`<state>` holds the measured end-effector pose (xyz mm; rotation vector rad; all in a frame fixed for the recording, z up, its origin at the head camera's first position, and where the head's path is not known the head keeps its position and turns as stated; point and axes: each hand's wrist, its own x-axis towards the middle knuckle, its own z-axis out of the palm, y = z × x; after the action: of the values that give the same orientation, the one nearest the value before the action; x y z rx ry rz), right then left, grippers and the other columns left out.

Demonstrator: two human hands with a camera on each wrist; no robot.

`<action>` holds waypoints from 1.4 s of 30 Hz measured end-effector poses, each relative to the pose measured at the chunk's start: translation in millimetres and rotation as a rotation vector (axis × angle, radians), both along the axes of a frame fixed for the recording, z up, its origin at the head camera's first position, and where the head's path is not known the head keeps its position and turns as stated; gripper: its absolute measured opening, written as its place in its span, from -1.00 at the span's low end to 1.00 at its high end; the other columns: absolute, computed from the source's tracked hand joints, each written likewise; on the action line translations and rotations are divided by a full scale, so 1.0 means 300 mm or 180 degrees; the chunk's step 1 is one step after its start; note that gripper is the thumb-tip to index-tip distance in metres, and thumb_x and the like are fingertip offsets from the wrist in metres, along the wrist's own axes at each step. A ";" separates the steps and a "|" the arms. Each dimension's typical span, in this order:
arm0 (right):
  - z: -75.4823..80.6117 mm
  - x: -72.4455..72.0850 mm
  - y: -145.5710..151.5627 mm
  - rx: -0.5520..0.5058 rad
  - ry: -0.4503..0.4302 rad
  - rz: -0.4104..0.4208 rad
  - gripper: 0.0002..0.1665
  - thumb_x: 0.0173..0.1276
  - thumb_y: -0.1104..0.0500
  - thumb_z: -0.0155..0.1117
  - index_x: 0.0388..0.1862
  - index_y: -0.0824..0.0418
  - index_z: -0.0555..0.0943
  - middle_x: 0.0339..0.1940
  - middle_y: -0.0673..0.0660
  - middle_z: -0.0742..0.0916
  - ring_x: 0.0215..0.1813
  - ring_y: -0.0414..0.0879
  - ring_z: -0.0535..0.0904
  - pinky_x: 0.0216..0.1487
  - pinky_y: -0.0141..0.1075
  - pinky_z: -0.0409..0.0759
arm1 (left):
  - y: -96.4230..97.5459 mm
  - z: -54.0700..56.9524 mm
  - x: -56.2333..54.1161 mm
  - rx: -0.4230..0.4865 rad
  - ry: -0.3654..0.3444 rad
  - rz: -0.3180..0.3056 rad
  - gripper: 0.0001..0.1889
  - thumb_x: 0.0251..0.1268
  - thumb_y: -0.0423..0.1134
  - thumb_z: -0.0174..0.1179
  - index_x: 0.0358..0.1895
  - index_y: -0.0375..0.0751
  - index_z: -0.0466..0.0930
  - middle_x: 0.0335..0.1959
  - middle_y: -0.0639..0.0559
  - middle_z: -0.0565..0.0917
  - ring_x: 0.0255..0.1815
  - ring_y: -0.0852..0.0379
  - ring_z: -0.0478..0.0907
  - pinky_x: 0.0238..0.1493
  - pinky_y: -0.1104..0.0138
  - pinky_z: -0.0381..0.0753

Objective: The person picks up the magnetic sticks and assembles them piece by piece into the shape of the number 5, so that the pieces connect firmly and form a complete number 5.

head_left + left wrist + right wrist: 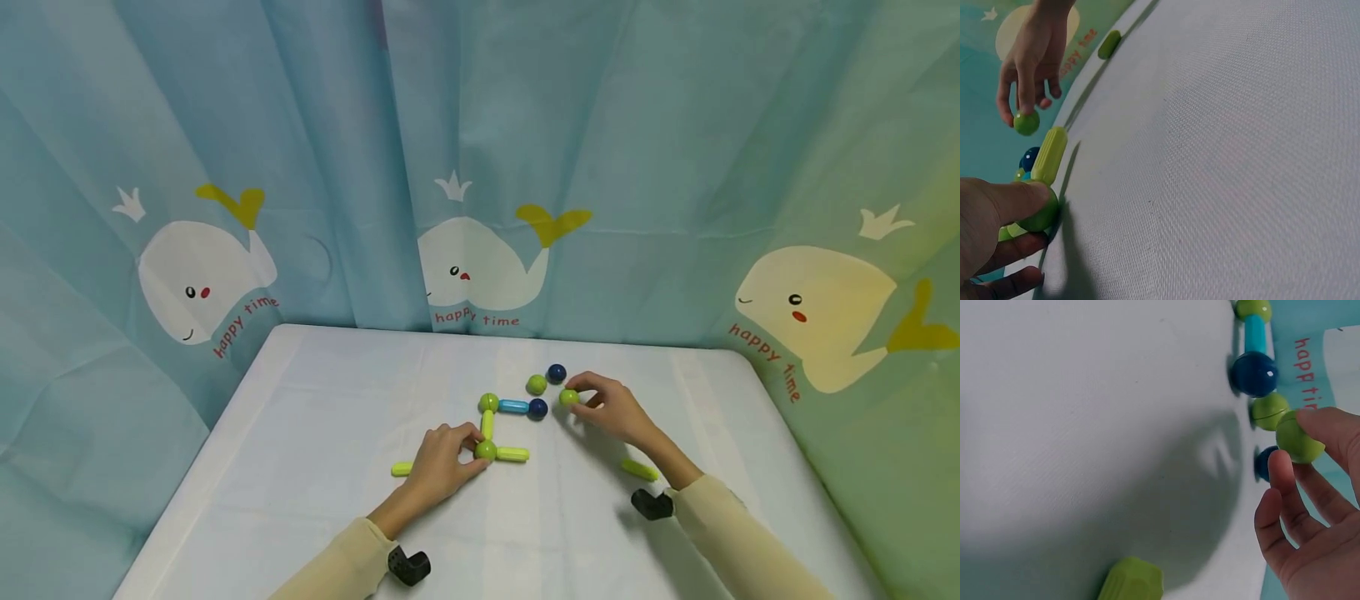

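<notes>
My left hand pinches a green ball at the near corner of a joined piece on the table. From that ball one yellow-green rod points right and another runs back to a second green ball. A blue rod links this one to a dark blue ball. To the right, my right hand holds a loose green ball between thumb and fingers, raised over the table in the left wrist view.
Behind the joined piece lie a loose green ball and a dark blue ball. One yellow-green rod rests below my right forearm; another is partly hidden by my left hand. A whale-print curtain hangs behind the white table.
</notes>
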<state>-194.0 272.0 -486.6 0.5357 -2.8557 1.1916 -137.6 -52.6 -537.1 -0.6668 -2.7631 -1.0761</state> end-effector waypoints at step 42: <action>-0.086 0.183 -0.079 -0.0339 -0.0363 0.0480 -0.68 0.32 0.15 0.51 0.04 0.06 0.69 -0.06 0.00 0.75 -0.30 -0.15 0.64 -0.27 -0.31 0.59 | -0.002 0.011 0.009 0.0017 0.0056 0.0019 -0.75 0.17 -0.12 0.53 -0.12 0.00 0.72 -0.30 0.21 0.76 -0.40 0.30 0.34 -0.25 0.32 0.27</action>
<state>-139.0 248.4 -512.5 0.7122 -2.8667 1.4324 -134.7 -53.3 -533.8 -0.6636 -2.7447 -1.0708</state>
